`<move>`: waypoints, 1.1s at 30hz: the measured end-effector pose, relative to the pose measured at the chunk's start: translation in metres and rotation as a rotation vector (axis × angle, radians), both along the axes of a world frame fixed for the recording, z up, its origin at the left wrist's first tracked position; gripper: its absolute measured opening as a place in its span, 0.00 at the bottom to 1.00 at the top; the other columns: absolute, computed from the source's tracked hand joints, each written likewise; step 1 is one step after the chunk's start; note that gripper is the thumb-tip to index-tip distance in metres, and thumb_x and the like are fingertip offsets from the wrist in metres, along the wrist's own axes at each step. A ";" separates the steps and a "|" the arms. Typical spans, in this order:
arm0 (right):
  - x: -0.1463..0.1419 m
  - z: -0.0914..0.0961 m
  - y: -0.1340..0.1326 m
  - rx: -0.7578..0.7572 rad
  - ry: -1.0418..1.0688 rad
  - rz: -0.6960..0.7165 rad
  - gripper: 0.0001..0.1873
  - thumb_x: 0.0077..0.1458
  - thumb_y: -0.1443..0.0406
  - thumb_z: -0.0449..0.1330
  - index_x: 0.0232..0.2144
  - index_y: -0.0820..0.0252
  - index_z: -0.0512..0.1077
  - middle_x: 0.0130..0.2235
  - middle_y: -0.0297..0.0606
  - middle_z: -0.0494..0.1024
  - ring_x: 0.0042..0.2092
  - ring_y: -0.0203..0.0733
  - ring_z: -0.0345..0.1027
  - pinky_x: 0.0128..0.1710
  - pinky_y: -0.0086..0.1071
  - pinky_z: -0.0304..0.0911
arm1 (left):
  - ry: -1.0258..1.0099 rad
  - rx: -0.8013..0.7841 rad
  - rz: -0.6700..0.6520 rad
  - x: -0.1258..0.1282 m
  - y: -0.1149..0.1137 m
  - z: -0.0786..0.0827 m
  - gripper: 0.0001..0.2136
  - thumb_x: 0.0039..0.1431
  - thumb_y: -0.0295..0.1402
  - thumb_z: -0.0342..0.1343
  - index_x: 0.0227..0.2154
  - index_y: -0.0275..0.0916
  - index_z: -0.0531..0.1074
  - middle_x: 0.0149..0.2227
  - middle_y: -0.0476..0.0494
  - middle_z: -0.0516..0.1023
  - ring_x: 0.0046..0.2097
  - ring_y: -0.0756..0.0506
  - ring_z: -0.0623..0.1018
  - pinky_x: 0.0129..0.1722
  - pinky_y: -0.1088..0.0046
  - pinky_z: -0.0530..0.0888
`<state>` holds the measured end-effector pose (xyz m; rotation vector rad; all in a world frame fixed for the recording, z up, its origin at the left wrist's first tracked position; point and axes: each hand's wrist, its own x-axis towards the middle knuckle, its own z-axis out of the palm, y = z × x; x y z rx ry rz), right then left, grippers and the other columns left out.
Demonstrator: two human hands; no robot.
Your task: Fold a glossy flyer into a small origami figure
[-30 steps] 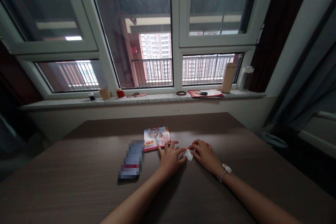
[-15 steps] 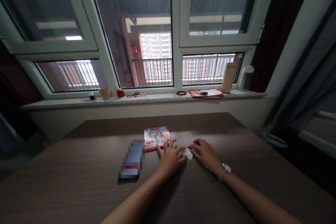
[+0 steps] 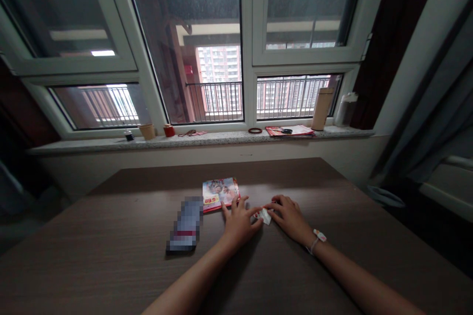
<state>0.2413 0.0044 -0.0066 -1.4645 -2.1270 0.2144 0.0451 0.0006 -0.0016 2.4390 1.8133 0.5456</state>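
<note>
A small piece of folded paper (image 3: 264, 215), white with a bit of red, lies on the brown table between my hands. My left hand (image 3: 239, 219) grips its left side between thumb and index finger, while the other fingers spread toward a stack of printed leaflets (image 3: 218, 193). From the other side, my right hand (image 3: 290, 216) holds the paper's far right edge with its fingertips; that wrist wears a bracelet with a pale charm. Part of the paper is hidden under my fingers.
A phone (image 3: 185, 226), blurred out, lies left of my left hand. On the windowsill (image 3: 221, 139) stand a paper cup (image 3: 148, 131), a small red container (image 3: 169, 130), a tan flask (image 3: 322, 109) and a clear bottle (image 3: 346, 110). Black scissors (image 3: 287, 131) rest on red-and-white papers (image 3: 306, 130).
Almost nothing differs. Both hands stay at the folded paper, with only a very slight shift of the fingers.
</note>
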 end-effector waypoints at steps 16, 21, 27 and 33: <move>0.008 0.001 0.001 0.029 -0.013 -0.058 0.12 0.58 0.58 0.56 0.40 0.47 0.78 0.52 0.39 0.69 0.56 0.47 0.60 0.57 0.44 0.53 | 0.030 0.021 -0.013 0.000 0.000 0.002 0.17 0.55 0.50 0.54 0.48 0.64 0.71 0.61 0.47 0.61 0.63 0.32 0.53 0.57 0.33 0.33; 0.008 0.002 0.002 -0.020 -0.009 -0.066 0.12 0.57 0.57 0.56 0.42 0.44 0.77 0.51 0.39 0.69 0.54 0.46 0.60 0.56 0.43 0.55 | 0.017 0.040 -0.023 -0.001 0.000 0.000 0.17 0.54 0.50 0.55 0.48 0.63 0.71 0.60 0.47 0.62 0.64 0.33 0.53 0.57 0.34 0.33; 0.007 0.002 0.002 -0.028 -0.012 -0.054 0.13 0.58 0.56 0.55 0.42 0.44 0.77 0.50 0.39 0.70 0.54 0.47 0.60 0.56 0.43 0.54 | 0.007 0.033 -0.030 -0.001 0.000 -0.002 0.18 0.54 0.49 0.55 0.50 0.66 0.69 0.61 0.48 0.61 0.64 0.34 0.53 0.57 0.34 0.33; 0.008 -0.002 0.004 -0.002 0.003 -0.046 0.13 0.58 0.56 0.56 0.41 0.45 0.77 0.47 0.38 0.70 0.52 0.45 0.62 0.54 0.40 0.56 | 0.019 0.008 -0.034 -0.002 0.002 -0.002 0.17 0.56 0.50 0.53 0.50 0.67 0.69 0.60 0.48 0.63 0.63 0.32 0.55 0.56 0.32 0.32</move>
